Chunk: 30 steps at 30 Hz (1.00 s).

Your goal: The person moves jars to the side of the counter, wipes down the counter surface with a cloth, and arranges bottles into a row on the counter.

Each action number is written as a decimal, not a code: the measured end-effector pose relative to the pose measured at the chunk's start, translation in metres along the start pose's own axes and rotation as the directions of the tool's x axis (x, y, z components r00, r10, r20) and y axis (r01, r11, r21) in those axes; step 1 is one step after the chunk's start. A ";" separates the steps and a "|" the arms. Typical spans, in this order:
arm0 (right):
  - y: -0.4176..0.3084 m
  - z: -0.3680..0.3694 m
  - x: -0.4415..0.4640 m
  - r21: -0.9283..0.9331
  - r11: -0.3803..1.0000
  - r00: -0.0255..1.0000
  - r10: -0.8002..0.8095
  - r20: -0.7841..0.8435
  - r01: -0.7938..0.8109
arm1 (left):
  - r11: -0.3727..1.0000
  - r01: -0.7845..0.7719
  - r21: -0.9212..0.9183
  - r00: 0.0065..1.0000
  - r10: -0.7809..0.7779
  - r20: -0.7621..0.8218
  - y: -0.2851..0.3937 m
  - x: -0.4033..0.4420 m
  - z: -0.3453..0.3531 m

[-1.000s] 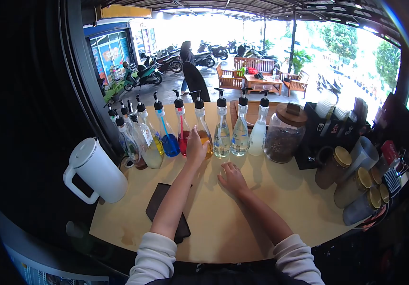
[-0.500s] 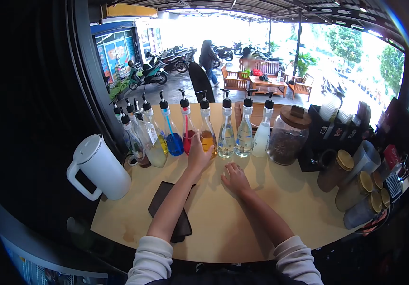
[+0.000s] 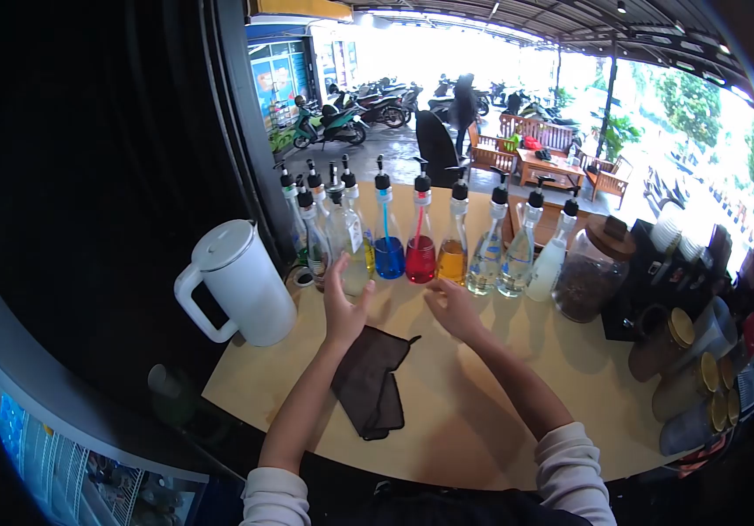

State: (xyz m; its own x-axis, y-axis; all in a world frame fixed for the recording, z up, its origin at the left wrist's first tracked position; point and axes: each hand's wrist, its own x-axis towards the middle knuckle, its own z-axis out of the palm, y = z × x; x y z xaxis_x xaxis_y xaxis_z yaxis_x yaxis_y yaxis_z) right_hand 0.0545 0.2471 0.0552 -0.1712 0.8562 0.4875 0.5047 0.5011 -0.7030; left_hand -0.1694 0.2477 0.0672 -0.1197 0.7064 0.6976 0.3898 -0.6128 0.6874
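Note:
My left hand point(image 3: 344, 302) is raised with thumb and fingers apart, in front of a clear square bottle point(image 3: 356, 254) of pale liquid. Nothing shows between its fingers. My right hand point(image 3: 452, 309) has its fingers curled in, near the orange-filled bottle point(image 3: 453, 254); whether it holds anything is hidden. Pump bottles stand upright in a row, among them a blue one point(image 3: 388, 254), a red one point(image 3: 421, 256) and a whitish one point(image 3: 545, 273). A dark folded cloth point(image 3: 368, 377) lies on the table below my hands.
A white jug point(image 3: 241, 285) stands at the table's left. On the right are a wooden-lidded glass jar point(image 3: 589, 276), a black cup holder point(image 3: 635, 298) and several lidded canisters point(image 3: 683, 377). Beyond are a walking person point(image 3: 463, 110), motorbikes and wooden benches point(image 3: 534, 131).
The view has turned left. My left hand has left the orange bottle and moved left to the square bottle. My right hand's fingers have curled. The walking person has moved farther off.

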 end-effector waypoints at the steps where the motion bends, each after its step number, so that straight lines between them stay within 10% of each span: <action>1: -0.007 0.015 0.013 0.033 0.998 0.998 -0.055 0.007 0.054 | 1.000 0.000 0.006 1.000 0.000 -0.006 -0.008 0.004 -0.005; 7: -0.029 0.105 0.087 0.049 0.991 0.991 -0.119 -0.059 0.122 | 0.986 0.107 0.130 0.968 -0.073 -0.241 -0.072 0.042 -0.026; 13: -0.022 0.161 0.109 0.069 0.997 0.971 0.057 -0.233 -0.041 | 0.993 0.113 0.020 0.988 -0.111 -0.106 -0.114 0.074 -0.024; 19: -0.035 0.156 0.090 -0.020 0.998 0.953 0.046 -0.298 -0.055 | 0.942 0.154 0.298 0.988 -0.157 -0.015 -0.115 0.081 -0.023; 23: -0.038 0.135 0.070 0.155 0.984 0.949 0.131 -0.287 -0.089 | 0.991 0.007 0.131 0.999 -0.002 -0.035 -0.115 0.070 -0.015; 27: -0.041 0.085 0.043 0.155 0.987 0.932 0.101 -0.349 -0.048 | 0.977 0.175 -0.119 0.979 -0.160 0.128 -0.045 0.060 -0.012; 30: -0.036 0.036 0.012 0.154 0.987 0.921 0.098 -0.377 -0.043 | 0.958 -0.125 -0.259 0.985 0.151 0.085 -0.011 0.055 0.014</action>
State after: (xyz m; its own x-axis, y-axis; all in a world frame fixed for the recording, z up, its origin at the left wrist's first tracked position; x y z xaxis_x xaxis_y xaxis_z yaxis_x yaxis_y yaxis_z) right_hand 0.0035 0.2439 0.0673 0.2106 0.7906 0.5750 0.3755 0.4776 -0.7943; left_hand -0.1675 0.2980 0.0951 0.0182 0.6331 0.7738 0.1522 -0.7667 0.6237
